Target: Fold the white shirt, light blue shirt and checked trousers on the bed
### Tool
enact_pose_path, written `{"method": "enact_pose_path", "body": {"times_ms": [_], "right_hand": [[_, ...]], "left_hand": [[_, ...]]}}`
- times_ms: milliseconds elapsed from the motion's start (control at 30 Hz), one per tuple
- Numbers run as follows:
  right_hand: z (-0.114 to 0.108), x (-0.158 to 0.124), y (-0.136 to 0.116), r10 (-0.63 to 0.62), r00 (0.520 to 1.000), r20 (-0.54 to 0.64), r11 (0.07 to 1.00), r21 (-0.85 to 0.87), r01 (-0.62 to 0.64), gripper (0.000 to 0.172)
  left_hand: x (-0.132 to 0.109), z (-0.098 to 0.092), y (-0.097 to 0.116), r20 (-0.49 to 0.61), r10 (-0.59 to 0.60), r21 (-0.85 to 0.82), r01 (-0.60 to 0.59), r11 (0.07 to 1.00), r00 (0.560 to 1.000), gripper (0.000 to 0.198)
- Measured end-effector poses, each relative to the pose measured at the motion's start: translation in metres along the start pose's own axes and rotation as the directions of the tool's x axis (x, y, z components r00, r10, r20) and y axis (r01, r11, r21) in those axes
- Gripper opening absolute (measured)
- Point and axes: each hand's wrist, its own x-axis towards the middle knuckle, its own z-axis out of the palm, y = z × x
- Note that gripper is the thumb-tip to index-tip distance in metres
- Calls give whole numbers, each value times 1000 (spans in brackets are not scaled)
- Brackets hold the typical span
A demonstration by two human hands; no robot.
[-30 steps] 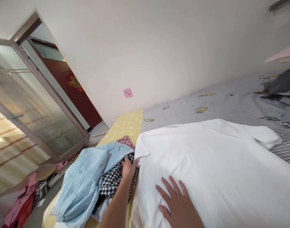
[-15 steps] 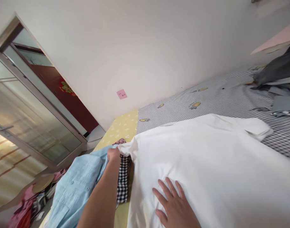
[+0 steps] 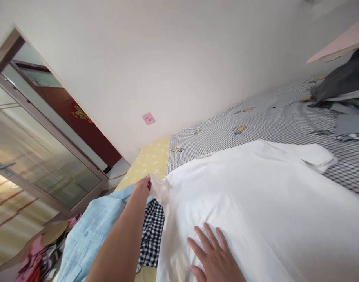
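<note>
A white short-sleeved shirt [image 3: 244, 188] lies spread over the bed. My left hand [image 3: 144, 185] is closed on its left sleeve, which is pulled out and lifted a little. Flat on the lower body of the shirt rests my right hand [image 3: 213, 252], its fingers spread and nothing in them. Beside my left forearm lies a light blue buttoned garment [image 3: 93, 227]. A black-and-white checked cloth [image 3: 151, 233] shows between that forearm and the white shirt.
The bed has a grey checked sheet [image 3: 214, 135] and a yellow patterned part [image 3: 151, 156]. Dark and grey clothes [image 3: 341, 86] lie at the far right. A wall with a pink note [image 3: 148, 118] stands behind. Left are a glass door [image 3: 50, 145] and pink items [image 3: 32, 258] low down.
My left hand has raised the sleeve slightly, and more of the checked cloth shows beneath. My right hand stays spread on the shirt.
</note>
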Motion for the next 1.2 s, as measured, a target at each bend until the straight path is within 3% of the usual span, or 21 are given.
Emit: {"method": "enact_pose_path", "body": {"times_ms": [100, 167, 233, 300, 400, 467, 533, 600, 667, 700, 733, 800, 833, 867, 900, 933, 1000, 1067, 1133, 1167, 1200], "right_hand": [[-10, 3, -4, 32, 998, 58, 999, 32, -33, 63], [-18, 5, -8, 61, 992, 111, 996, 61, -68, 63], [-27, 6, -13, 83, 986, 145, 992, 85, -96, 66], [-35, 7, -18, 101, 984, 148, 988, 97, -116, 66], [-43, 6, -24, 126, 984, 124, 987, 85, -137, 58], [-44, 5, -26, 134, 986, 98, 989, 54, -140, 52], [-44, 3, -27, 131, 989, 72, 991, 13, -132, 51], [-43, 2, -28, 121, 991, 51, 992, -39, -119, 51], [-42, 1, -28, 112, 993, 38, 989, -104, -108, 49], [-42, 1, -28, 108, 993, 37, 985, -136, -102, 49], [-42, 1, -28, 105, 994, 42, 981, -166, -96, 49], [-43, 1, -28, 106, 992, 69, 973, -212, -89, 50], [-44, 1, -28, 111, 990, 85, 969, -230, -88, 50], [-44, 1, -29, 117, 988, 100, 965, -246, -89, 50], [-45, 0, -30, 125, 986, 112, 961, -259, -92, 50], [-45, -1, -31, 134, 984, 119, 958, -268, -98, 49], [-43, -5, -36, 155, 982, 112, 957, -265, -121, 47], [-41, -12, -40, 183, 980, 83, 966, -199, -164, 43], [-41, -18, -41, 247, 967, 62, 969, 4, -247, 43], [-43, -20, -40, 319, 945, 66, 924, 199, -326, 45], [-46, -20, -36, 408, 908, 93, 809, 423, -407, 49]], "left_hand": [[-25, 47, 39, 244, 40, -119, -11, 993, 969, 37], [-52, 74, 53, 405, 130, -206, -48, 977, 905, 34], [-80, 90, 55, 513, 201, -274, -63, 960, 834, 44], [-99, 90, 48, 516, 240, -328, -70, 942, 822, 51], [-112, 57, 20, 350, 225, -396, -74, 915, 909, 44], [-120, 18, -14, 216, 152, -429, -46, 902, 964, 44], [-139, -25, -63, 119, 45, -455, 14, 891, 992, 49], [-173, -65, -125, 44, -102, -481, 111, 870, 994, 56], [-218, -95, -196, -19, -275, -505, 228, 832, 961, 57], [-241, -104, -231, -28, -378, -522, 309, 795, 925, 53], [-264, -110, -265, -35, -538, -577, 422, 699, 842, 46], [-304, -110, -321, 62, -795, -583, 668, 462, 603, 36], [-320, -106, -341, 159, -842, -559, 750, 354, 516, 37], [-332, -100, -353, 259, -842, -542, 793, 279, 473, 42], [-341, -93, -359, 361, -809, -531, 815, 231, 464, 51], [-346, -86, -357, 456, -743, -540, 816, 206, 490, 61], [-349, -73, -340, 597, -549, -595, 782, 185, 585, 81], [-347, -65, -313, 637, -366, -663, 724, 188, 679, 90], [-346, -63, -287, 568, -295, -726, 637, 261, 768, 82], [-346, -63, -278, 496, -306, -745, 580, 330, 812, 72], [-347, -63, -272, 401, -325, -753, 510, 416, 856, 62]]}}
